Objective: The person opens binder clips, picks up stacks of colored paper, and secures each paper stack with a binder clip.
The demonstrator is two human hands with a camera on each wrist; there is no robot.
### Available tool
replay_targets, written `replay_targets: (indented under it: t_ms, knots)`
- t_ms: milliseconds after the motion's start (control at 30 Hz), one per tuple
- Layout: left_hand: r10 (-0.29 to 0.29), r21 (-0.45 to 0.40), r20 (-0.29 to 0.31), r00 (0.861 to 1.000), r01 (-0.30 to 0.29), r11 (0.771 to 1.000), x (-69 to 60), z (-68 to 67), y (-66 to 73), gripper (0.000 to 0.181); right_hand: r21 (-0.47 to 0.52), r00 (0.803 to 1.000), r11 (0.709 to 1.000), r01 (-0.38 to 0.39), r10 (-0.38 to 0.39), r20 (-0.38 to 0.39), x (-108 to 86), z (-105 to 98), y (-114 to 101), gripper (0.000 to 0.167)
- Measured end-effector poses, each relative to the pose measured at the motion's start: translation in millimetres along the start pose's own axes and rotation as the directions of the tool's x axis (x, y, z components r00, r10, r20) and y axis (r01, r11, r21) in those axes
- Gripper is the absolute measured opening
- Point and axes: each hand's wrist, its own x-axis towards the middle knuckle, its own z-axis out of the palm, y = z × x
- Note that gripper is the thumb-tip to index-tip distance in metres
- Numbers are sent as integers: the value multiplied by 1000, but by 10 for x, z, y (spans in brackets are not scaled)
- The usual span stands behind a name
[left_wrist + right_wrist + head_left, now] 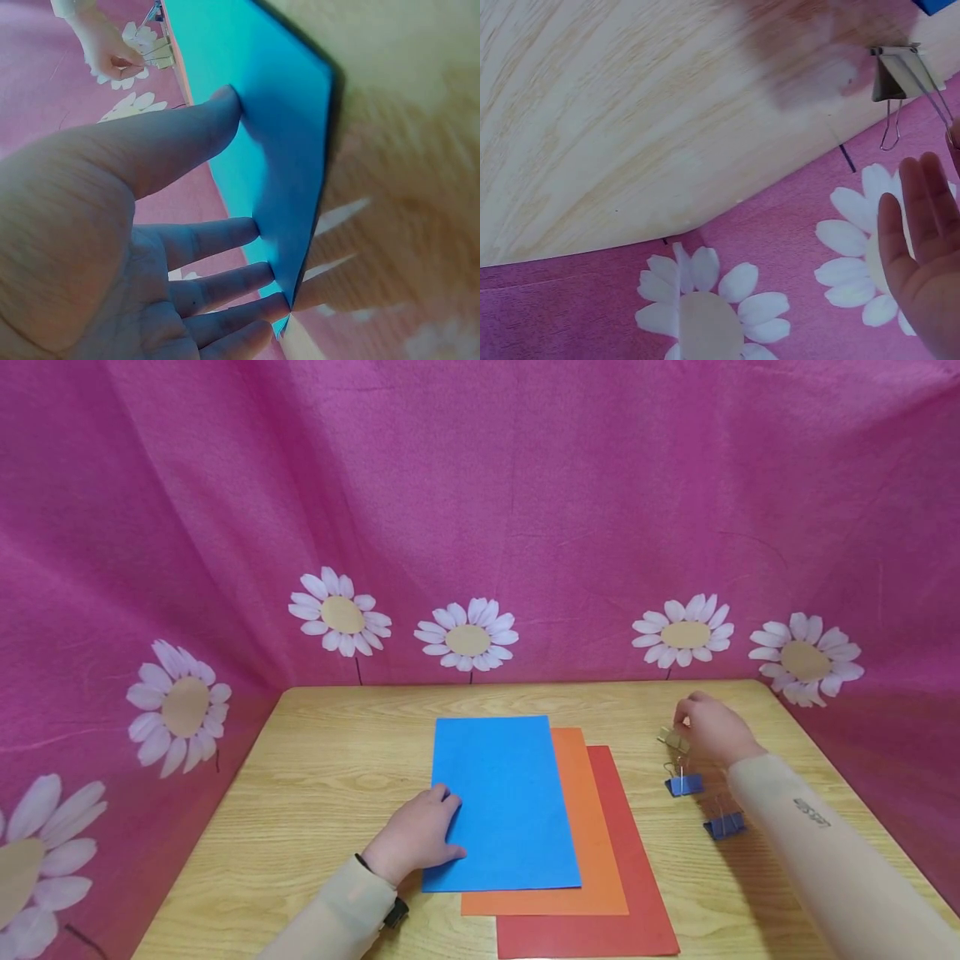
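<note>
A blue sheet (495,802) lies over an orange sheet (592,835) and a red sheet (637,893), each offset to the right and nearer. My left hand (416,835) rests on the blue sheet's left edge, thumb and fingers spread; in the left wrist view the fingertips touch the blue sheet (277,127). At the table's back right, my right hand (712,727) pinches a wire handle of a yellowish binder clip (676,740). That clip (904,75) appears at the upper right of the right wrist view, its other handle hanging free.
Two blue binder clips, one (684,785) just nearer than the yellowish clip and another (724,826) nearer still, stand below my right forearm's left side. A small black object (396,912) is at my left cuff. A pink flowered cloth (555,527) surrounds the wooden table (337,760).
</note>
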Motion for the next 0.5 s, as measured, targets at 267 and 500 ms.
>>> replay_targets:
  t_ms: [267,500]
  knots:
    - [-14,-6,3,1000,14,1000,-6,0,10,70,34,995,999,-38,35,91,-12,-35,-78,4]
    - [-8,-4,-3,1000,8,1000,-10,9,7,70,86,994,996,-35,26,109,-37,-63,-126,6]
